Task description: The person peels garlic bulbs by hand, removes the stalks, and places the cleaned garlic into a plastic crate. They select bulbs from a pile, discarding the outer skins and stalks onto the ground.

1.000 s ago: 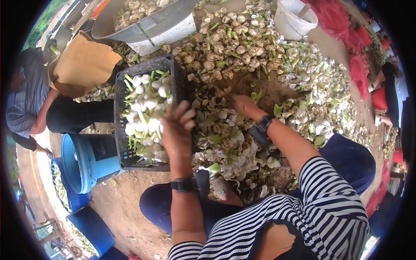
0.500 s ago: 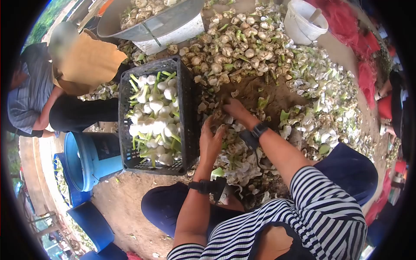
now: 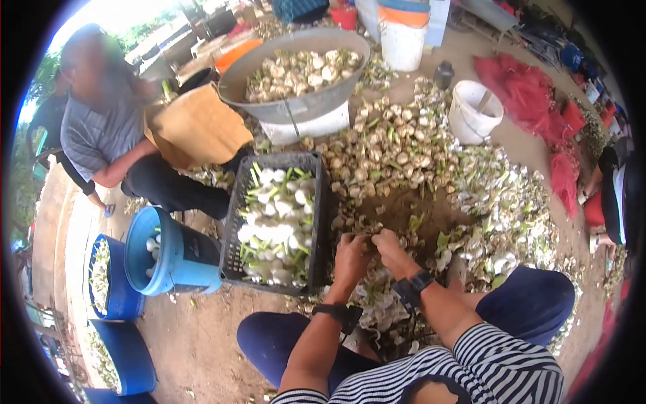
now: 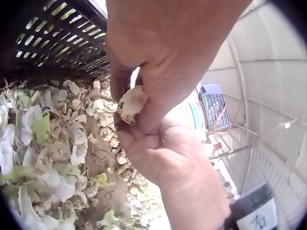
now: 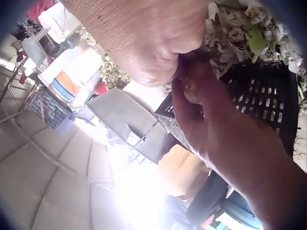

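Observation:
Both hands meet over the peel-strewn ground, right of a black plastic crate (image 3: 316, 269). My left hand (image 3: 351, 261) pinches a garlic bulb (image 4: 133, 103) between thumb and fingers; the bulb is pale with brown, dirty skin on its lower side. Against it, the curled fingers of my right hand (image 3: 393, 256) grip from the other side, partly hidden by the bulb and the left hand. In the right wrist view a small part of the bulb (image 5: 193, 94) shows between the hands. Cleaned white garlic bulbs with green stems (image 3: 279, 209) fill the crate.
Unpeeled garlic (image 3: 397, 148) lies heaped ahead, with loose peels (image 3: 511, 222) to the right. A metal tub (image 3: 303, 104) of garlic and a white bucket (image 3: 474, 121) stand farther off. Left are a blue bucket (image 3: 178, 259) and a seated person (image 3: 108, 141) by some cardboard (image 3: 198, 128).
My left hand has left the crate of cleaned garlic and come right to join the right hand at a bulb. The head view has tilted up, showing more of the background.

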`<state>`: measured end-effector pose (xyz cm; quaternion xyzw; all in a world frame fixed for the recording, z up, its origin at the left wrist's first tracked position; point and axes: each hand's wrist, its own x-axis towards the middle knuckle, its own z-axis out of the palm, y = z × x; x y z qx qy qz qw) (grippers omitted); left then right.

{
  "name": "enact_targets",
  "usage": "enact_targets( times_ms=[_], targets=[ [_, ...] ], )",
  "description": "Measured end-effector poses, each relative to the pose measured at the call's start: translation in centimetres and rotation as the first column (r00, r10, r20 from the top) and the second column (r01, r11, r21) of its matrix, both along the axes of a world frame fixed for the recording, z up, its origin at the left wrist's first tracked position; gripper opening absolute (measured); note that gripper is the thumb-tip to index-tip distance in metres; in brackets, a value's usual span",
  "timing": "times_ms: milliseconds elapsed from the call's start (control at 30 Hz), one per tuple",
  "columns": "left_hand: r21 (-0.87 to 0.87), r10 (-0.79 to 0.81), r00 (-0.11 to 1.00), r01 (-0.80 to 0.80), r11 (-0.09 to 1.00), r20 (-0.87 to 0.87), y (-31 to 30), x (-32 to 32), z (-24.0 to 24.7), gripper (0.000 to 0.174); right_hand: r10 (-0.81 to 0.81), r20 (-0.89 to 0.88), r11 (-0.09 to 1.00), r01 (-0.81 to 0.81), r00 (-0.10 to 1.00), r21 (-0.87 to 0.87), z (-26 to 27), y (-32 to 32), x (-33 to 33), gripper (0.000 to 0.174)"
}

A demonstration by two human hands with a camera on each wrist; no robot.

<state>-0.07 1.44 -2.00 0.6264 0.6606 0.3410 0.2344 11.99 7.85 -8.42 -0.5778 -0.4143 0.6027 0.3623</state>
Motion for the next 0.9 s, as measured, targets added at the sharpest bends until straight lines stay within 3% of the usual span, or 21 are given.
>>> enact_targets(
  times_ms=[100, 133, 200, 233, 300, 333, 367, 433, 500, 533, 567, 633, 667, 733, 767, 867, 900],
  targets=[
    [-0.022, -0.005, 0.988, 0.008, 1.0, 0.151, -0.2, -0.7, 0.5, 0.032, 0.012, 0.002, 0.999, -0.012, 1.0, 0.04, 1.0, -0.3, 0.9, 0.01],
    [-0.064, -0.006, 0.897, 0.039, 0.997, 0.441, -0.1, -0.9, 0.0, 0.032, 0.027, 0.022, 0.996, -0.029, 0.999, 0.085, 2.0, -0.7, 1.2, 0.01],
    [-0.12, 0.038, 0.484, 0.14, 0.983, 0.874, 0.1, -1.3, -0.7, 0.033, 0.069, 0.076, 0.986, -0.08, 0.995, 0.146, 4.2, -1.6, 1.3, 0.011],
    [-0.231, 0.197, 0.294, 0.087, 0.969, 0.935, -0.2, -1.1, 0.6, 0.027, 0.094, 0.11, 0.98, -0.111, 0.99, 0.164, 5.7, -2.3, 1.1, 0.012],
    [-0.258, 0.241, 0.166, 0.091, 0.962, 0.956, -0.5, -1.9, 1.5, 0.023, 0.131, 0.283, 0.948, -0.204, 0.95, 0.244, 6.9, -2.9, 0.7, 0.005],
    [-0.272, 0.263, 0.101, 0.094, 0.958, 0.96, -0.6, -2.2, 1.8, 0.022, 0.174, 0.077, 0.957, -0.187, 0.982, 0.22, 7.0, -3.0, 0.7, 0.009],
    [-0.24, 0.232, 0.129, 0.043, 0.97, 0.964, -0.7, -2.3, 2.1, 0.026, 0.207, -0.135, 0.965, -0.179, 0.969, 0.192, 7.2, -3.3, 0.8, 0.016],
    [-0.19, 0.18, 0.168, 0.05, 0.98, 0.969, -1.2, -2.3, 2.6, 0.027, 0.168, -0.556, 0.983, -0.18, 0.814, 0.033, 9.5, -3.9, 1.0, 0.024],
    [-0.144, 0.12, 0.203, 0.104, 0.984, 0.972, -1.2, -2.2, 1.7, 0.03, 0.071, -0.661, 0.969, -0.208, 0.747, -0.131, 8.3, -3.2, 2.0, 0.025],
    [-0.11, 0.071, 0.304, 0.113, 0.988, 0.95, -1.4, -1.8, 2.2, 0.031, 0.012, -0.704, 0.95, -0.228, 0.71, -0.213, 7.4, -3.1, 2.3, 0.026],
    [-0.081, 0.024, 0.401, 0.124, 0.989, 0.916, -1.7, -1.2, 2.5, 0.033, 0.109, -0.688, 0.964, -0.244, 0.718, -0.102, 6.4, -3.1, 2.5, 0.027],
    [-0.06, -0.031, 0.537, 0.15, 0.987, 0.843, -2.2, -1.0, 3.3, 0.039, 0.12, -0.651, 0.981, -0.19, 0.749, -0.037, 6.3, -3.5, 2.1, 0.026],
    [-0.064, -0.007, 0.469, 0.135, 0.989, 0.883, -2.2, -1.1, 3.4, 0.038, 0.123, -0.633, 0.987, -0.162, 0.764, -0.004, 6.1, -3.6, 2.0, 0.026],
    [-0.079, 0.04, 0.323, 0.107, 0.991, 0.946, -2.2, -1.3, 3.9, 0.037, 0.234, -0.319, 0.967, -0.187, 0.918, 0.174, 7.6, -4.2, 2.1, 0.026],
    [-0.118, 0.104, 0.403, 0.01, 0.993, 0.909, -2.3, -1.3, 4.2, 0.036, 0.262, -0.138, 0.942, -0.222, 0.955, 0.252, 8.3, -4.2, 2.1, 0.026],
    [-0.135, 0.077, 0.43, 0.106, 0.985, 0.9, -2.3, -3.2, 2.8, 0.05, 0.192, 0.278, 0.765, -0.321, 0.941, 0.558, 8.4, -3.9, 2.0, 0.026],
    [-0.196, 0.15, 0.44, 0.059, 0.979, 0.885, -2.3, -2.9, 2.9, 0.059, 0.198, 0.289, 0.742, -0.336, 0.937, 0.58, 8.5, -4.0, 1.9, 0.026]
  ],
)
